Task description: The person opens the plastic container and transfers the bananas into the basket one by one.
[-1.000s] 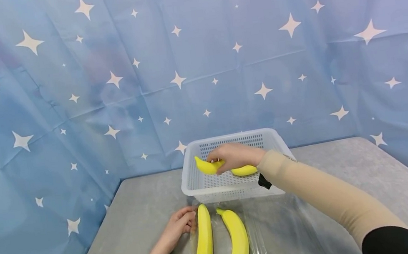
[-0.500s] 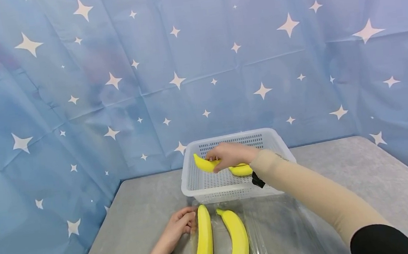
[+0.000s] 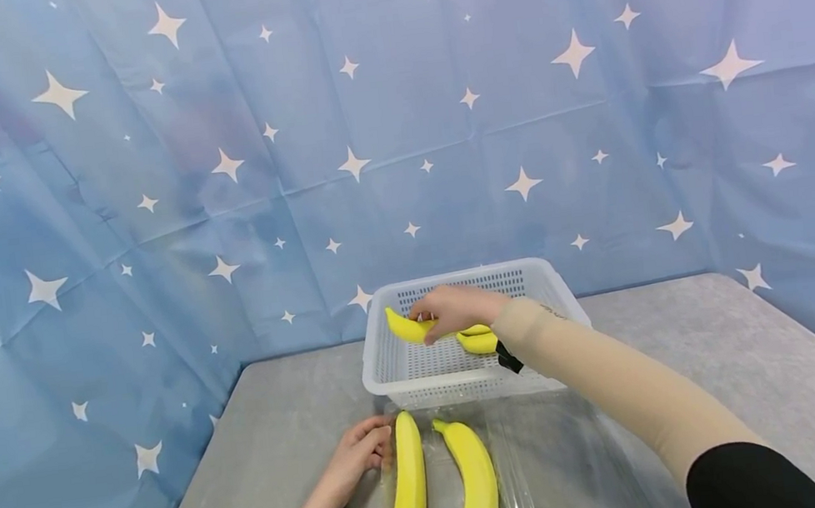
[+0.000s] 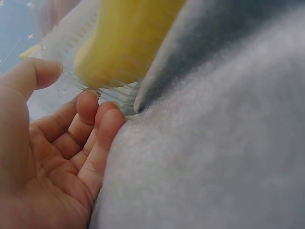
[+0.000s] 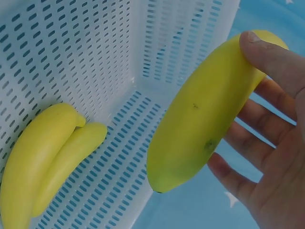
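Observation:
My right hand (image 3: pixel 455 307) grips a yellow banana (image 3: pixel 406 327) over the white perforated basket (image 3: pixel 467 377). In the right wrist view the thumb presses one end of this banana, with the fingers behind it; its tip points down into the basket. Two more bananas (image 5: pixel 45 162) lie side by side on the basket floor, against the wall. My left hand (image 3: pixel 355 458) rests at the left edge of clear plastic packaging (image 3: pixel 513 485), fingers loosely bent, thumb apart. Right beside it lies a long banana (image 3: pixel 407 484), and a second banana (image 3: pixel 476 481) lies to its right on the packaging.
The grey table (image 3: pixel 274 411) reaches out on both sides of the basket. Behind it hangs a blue curtain (image 3: pixel 392 121) with white stars. The clear plastic spreads rightward in front of the basket, under the right forearm.
The right hand and its banana have shifted slightly left within the basket, and the right forearm has swung left. The left hand and the two front bananas stay in place.

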Demonstrator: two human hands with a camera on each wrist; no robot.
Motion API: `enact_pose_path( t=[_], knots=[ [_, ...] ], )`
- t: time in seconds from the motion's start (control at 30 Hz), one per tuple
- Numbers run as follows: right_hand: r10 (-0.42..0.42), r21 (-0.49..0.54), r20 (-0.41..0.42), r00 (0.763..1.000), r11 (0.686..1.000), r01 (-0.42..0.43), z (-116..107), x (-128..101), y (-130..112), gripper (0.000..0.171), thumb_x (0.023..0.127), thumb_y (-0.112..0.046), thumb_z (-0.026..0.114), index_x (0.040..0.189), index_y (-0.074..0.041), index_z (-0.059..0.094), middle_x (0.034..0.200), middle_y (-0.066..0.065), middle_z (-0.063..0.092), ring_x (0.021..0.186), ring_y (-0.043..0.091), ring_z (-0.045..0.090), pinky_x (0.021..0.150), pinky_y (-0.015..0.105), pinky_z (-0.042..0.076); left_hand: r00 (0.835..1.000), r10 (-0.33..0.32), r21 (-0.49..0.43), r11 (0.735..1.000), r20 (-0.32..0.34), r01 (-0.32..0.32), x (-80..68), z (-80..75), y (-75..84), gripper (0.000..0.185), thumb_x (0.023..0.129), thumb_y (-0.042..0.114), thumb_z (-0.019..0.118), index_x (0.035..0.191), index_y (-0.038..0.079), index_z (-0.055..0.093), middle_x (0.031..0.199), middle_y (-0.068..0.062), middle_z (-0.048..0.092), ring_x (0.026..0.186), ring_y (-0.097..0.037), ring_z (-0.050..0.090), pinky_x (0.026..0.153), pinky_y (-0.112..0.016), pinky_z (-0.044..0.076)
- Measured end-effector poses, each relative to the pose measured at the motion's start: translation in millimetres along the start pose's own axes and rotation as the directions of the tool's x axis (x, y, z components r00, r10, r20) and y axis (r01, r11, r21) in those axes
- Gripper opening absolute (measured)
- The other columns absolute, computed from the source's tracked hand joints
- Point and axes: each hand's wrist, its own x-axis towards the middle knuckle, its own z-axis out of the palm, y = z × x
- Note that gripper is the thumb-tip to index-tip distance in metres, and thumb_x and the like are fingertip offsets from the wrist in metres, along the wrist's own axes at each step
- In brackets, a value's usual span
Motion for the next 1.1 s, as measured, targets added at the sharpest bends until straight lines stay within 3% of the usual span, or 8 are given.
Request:
enact_pose_path(
  t=[0.43,0.8,1.1],
  knots=[
    [0.023,0.011,0.009,1.0,1.0,-0.023,1.2,10.6,7.0,0.038,0.087,-0.022,0.074,0.123,-0.015,0.065,0.111,0.0,0.066,0.097,0.013,0.062,0.082,0.03,0.051,1.0,-0.005,0.004,1.0,-0.006,0.005,2.1,0.1,-2.3,0.03,0.098,0.024,0.054,0.11,-0.002,0.062,0.074,-0.001,0.056,0.064,-0.012,0.055,0.056,-0.025,0.05],
    [0.064,0.014,0.039,0.997,0.998,-0.065,-0.1,18.5,13.6,0.038,0.088,-0.025,0.073,0.123,-0.014,0.065,0.111,0.0,0.065,0.098,0.014,0.06,0.084,0.033,0.05,1.0,-0.002,-0.003,1.0,-0.023,0.002,2.7,0.3,-1.3,0.037,0.097,0.021,0.056,0.121,-0.007,0.059,0.075,-0.003,0.057,0.064,-0.012,0.056,0.057,-0.025,0.05],
    [0.087,0.017,0.049,0.995,0.996,-0.088,0.7,24.8,22.6,0.039,0.088,-0.025,0.074,0.124,-0.014,0.065,0.114,0.002,0.065,0.1,0.016,0.061,0.085,0.033,0.05,1.0,-0.004,-0.019,1.0,-0.008,0.004,0.9,-0.7,-0.6,0.036,0.098,0.022,0.055,0.121,-0.006,0.059,0.075,-0.003,0.057,0.064,-0.012,0.055,0.056,-0.026,0.05]
  ],
)
